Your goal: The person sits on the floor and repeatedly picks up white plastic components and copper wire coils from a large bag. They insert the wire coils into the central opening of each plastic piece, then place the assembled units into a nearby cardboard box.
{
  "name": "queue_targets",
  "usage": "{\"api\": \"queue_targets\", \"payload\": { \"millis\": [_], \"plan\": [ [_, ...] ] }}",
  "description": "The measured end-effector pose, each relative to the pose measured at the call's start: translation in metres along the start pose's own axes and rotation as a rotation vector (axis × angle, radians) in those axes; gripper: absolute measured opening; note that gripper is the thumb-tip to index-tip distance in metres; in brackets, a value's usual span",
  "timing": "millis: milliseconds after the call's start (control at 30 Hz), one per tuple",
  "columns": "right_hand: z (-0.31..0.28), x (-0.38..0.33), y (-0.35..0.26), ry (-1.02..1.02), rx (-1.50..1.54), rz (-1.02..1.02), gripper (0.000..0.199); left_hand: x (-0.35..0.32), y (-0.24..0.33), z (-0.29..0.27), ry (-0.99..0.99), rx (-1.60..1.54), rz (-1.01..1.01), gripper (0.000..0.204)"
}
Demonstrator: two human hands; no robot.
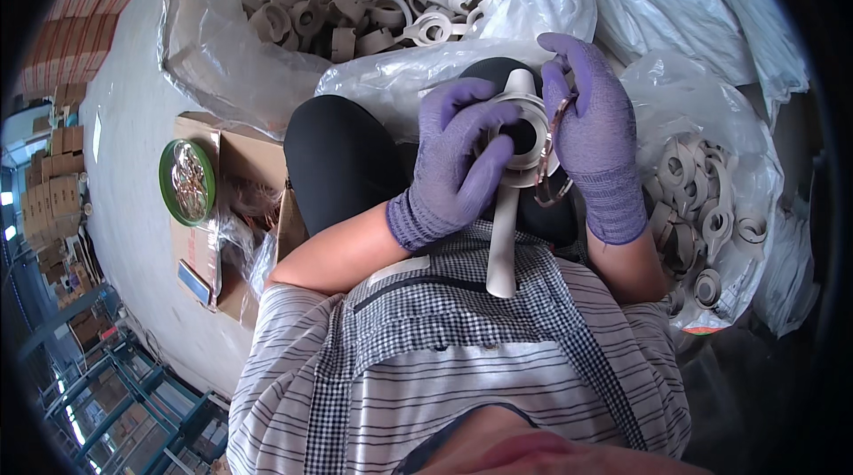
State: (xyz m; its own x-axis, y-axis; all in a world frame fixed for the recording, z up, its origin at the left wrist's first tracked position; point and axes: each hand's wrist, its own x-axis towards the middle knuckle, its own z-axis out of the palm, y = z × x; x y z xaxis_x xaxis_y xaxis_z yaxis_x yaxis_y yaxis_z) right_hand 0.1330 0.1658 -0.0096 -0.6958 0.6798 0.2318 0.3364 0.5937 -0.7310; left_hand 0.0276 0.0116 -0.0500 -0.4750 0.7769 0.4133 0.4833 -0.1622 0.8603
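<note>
Over my lap is a pale grey plastic part (503,248), a round collar with a long handle pointing toward me and a short tab on the far side. My left hand (449,159), in a purple knit glove, grips the collar from the left, its fingers curled over the rim of the dark opening. On the right, my gloved right hand (600,124) pinches a thin copper-coloured metal ring (548,177) between thumb and fingers. The ring hangs beside the collar's right edge; whether the two touch, I cannot tell.
Ahead lies a clear plastic bag (209,48) full of similar grey parts (342,8). Another bag (751,284) at right holds more parts (684,199). At left, a green dish (163,177) of shiny metal pieces sits on a cardboard box (249,155), near a dark flat rectangle (194,281).
</note>
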Motion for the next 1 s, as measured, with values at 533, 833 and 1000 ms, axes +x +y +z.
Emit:
{"api": "queue_targets", "payload": {
  "millis": [533,833,1000],
  "plan": [
    [-0.017,-0.006,0.011,-0.065,0.057,-0.276,0.024,0.002,0.001,-0.010,-0.126,-0.815,-0.401,0.012],
    [-0.017,-0.019,0.036,0.358,-0.032,-0.626,0.026,0.005,-0.010,-0.008,-0.085,-0.570,-0.194,0.012],
    [-0.056,-0.040,0.025,0.306,1.202,-0.027,0.032,0.004,-0.006,-0.012,-0.104,-0.626,-0.274,0.012]
  ]
}}
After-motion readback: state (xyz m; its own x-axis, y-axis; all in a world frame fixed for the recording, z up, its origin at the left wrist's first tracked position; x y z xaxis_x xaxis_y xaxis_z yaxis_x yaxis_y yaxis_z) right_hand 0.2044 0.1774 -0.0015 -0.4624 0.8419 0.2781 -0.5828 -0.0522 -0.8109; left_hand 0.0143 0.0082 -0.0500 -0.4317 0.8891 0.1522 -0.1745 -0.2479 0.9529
